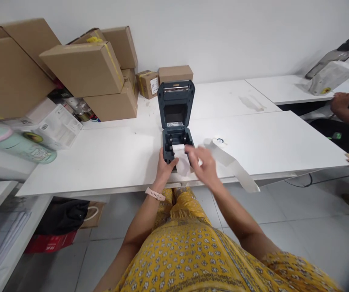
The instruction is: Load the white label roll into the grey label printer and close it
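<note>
A dark label printer stands near the table's front edge with its lid raised. From its open bay a white paper strip hangs over the front. My left hand grips the printer's left side, its thumb lying at the strip's left edge. At the strip's upper right is my right hand, fingers bent and blurred by motion; whether they pinch the paper is unclear. To the right lies a white label roll, its loose tail running past the table edge.
Cardboard boxes are stacked at the left, beside a white printed box and a mint bottle. Two small cartons stand behind the printer. Another person's hand is at the far right, near a white package.
</note>
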`<state>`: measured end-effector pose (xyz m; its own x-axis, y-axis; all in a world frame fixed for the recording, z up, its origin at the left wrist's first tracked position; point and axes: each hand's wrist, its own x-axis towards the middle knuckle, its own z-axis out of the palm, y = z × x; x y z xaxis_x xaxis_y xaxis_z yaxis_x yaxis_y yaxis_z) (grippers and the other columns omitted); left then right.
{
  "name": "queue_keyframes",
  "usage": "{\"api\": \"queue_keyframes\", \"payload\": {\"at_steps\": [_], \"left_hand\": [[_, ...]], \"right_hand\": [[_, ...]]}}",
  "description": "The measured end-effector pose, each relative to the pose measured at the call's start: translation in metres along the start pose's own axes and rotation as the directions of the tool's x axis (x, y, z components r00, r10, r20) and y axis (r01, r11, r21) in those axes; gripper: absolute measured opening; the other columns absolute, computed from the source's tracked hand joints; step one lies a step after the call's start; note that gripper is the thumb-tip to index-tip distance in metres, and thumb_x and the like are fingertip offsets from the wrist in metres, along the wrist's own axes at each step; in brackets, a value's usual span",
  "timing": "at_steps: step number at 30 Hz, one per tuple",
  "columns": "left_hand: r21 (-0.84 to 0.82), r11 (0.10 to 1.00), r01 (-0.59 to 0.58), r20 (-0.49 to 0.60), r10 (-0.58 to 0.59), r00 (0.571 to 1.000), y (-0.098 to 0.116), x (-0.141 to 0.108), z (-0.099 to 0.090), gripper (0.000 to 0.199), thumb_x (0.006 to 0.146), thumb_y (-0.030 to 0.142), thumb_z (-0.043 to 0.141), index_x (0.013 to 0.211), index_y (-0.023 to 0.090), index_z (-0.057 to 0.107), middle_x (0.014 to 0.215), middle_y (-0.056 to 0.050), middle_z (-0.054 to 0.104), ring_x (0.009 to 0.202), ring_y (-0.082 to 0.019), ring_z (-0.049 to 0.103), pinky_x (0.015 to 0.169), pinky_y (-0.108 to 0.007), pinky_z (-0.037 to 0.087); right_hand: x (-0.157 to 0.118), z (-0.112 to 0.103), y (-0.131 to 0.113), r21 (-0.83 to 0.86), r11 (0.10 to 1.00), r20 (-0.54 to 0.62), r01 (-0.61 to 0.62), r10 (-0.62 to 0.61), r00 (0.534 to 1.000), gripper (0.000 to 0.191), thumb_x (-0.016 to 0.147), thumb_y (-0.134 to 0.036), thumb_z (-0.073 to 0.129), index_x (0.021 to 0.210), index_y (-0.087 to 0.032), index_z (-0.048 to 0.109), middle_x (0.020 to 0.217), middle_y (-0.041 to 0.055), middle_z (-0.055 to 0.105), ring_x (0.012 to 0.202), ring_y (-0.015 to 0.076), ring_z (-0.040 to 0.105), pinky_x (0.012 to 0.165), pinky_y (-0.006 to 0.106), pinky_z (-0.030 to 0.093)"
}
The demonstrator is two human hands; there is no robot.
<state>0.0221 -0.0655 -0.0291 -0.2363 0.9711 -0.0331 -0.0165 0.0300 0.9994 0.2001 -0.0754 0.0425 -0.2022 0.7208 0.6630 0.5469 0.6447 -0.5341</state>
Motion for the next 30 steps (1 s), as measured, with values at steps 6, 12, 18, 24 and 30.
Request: {"api": "queue_keyframes", "payload": {"at_steps": [6, 12, 18, 24, 30], "left_hand": [[-0.029, 0.999, 0.037, 0.014, -0.037, 0.999, 0.005, -0.024, 0.0, 0.108, 0.072, 0.04, 0.088, 0.161, 0.026, 0.03, 0.158, -0.014, 0.052, 0.145, -0.031, 0.051, 0.122, -0.048, 0.041], [-0.066, 0.995, 0.076, 0.046, -0.073, 0.996, 0.006, -0.034, -0.003, 0.115, 0.069, 0.042, 0.091, 0.163, 0.028, 0.026, 0.162, -0.014, 0.049, 0.146, -0.032, 0.051, 0.122, -0.048, 0.042], [-0.13, 0.989, 0.069, 0.098, -0.056, 0.994, -0.001, -0.045, -0.002, 0.13, 0.065, 0.049, 0.093, 0.167, 0.028, 0.014, 0.165, -0.017, 0.044, 0.15, -0.033, 0.047, 0.123, -0.048, 0.041], [-0.08, 0.996, 0.024, 0.09, -0.017, 0.996, -0.01, -0.05, -0.001, 0.134, 0.063, 0.055, 0.093, 0.167, 0.028, 0.012, 0.165, -0.019, 0.041, 0.152, -0.033, 0.044, 0.127, -0.049, 0.035], [-0.11, 0.993, 0.048, 0.08, -0.039, 0.996, -0.014, -0.05, -0.004, 0.129, 0.068, 0.06, 0.088, 0.167, 0.029, 0.012, 0.168, -0.017, 0.037, 0.153, -0.032, 0.043, 0.125, -0.045, 0.038]], "right_hand": [[0.187, 0.006, 0.082, 0.035, 0.995, -0.208, 0.089, -0.08, 0.975, 0.074, 0.106, -0.071, 0.015, 0.143, -0.023, 0.059, 0.15, 0.0119, 0.06, 0.146, 0.0293, 0.052, 0.121, 0.058, 0.041], [0.255, 0.022, 0.105, 0.076, 0.982, 0.021, 0.172, -0.174, 0.985, 0.094, 0.101, -0.073, 0.0, 0.125, -0.012, 0.068, 0.124, 0.011, 0.072, 0.123, 0.0252, 0.069, 0.108, 0.05, 0.053], [0.106, -0.006, 0.049, -0.094, 0.979, -0.074, 0.183, -0.19, 0.979, 0.061, 0.112, -0.053, 0.015, 0.143, -0.026, 0.06, 0.153, 0.0084, 0.059, 0.145, 0.0244, 0.054, 0.121, 0.048, 0.044], [-0.026, 0.013, 0.054, -0.206, 0.956, 0.058, 0.208, -0.2, 0.978, 0.056, 0.107, -0.039, 0.025, 0.139, -0.019, 0.067, 0.147, 0.0133, 0.065, 0.146, 0.028, 0.054, 0.115, 0.052, 0.051], [-0.051, 0.034, 0.06, -0.107, 0.984, -0.043, 0.145, -0.151, 0.988, 0.054, 0.106, -0.033, 0.026, 0.134, -0.017, 0.069, 0.141, 0.0153, 0.069, 0.144, 0.0286, 0.056, 0.112, 0.055, 0.053]]}}
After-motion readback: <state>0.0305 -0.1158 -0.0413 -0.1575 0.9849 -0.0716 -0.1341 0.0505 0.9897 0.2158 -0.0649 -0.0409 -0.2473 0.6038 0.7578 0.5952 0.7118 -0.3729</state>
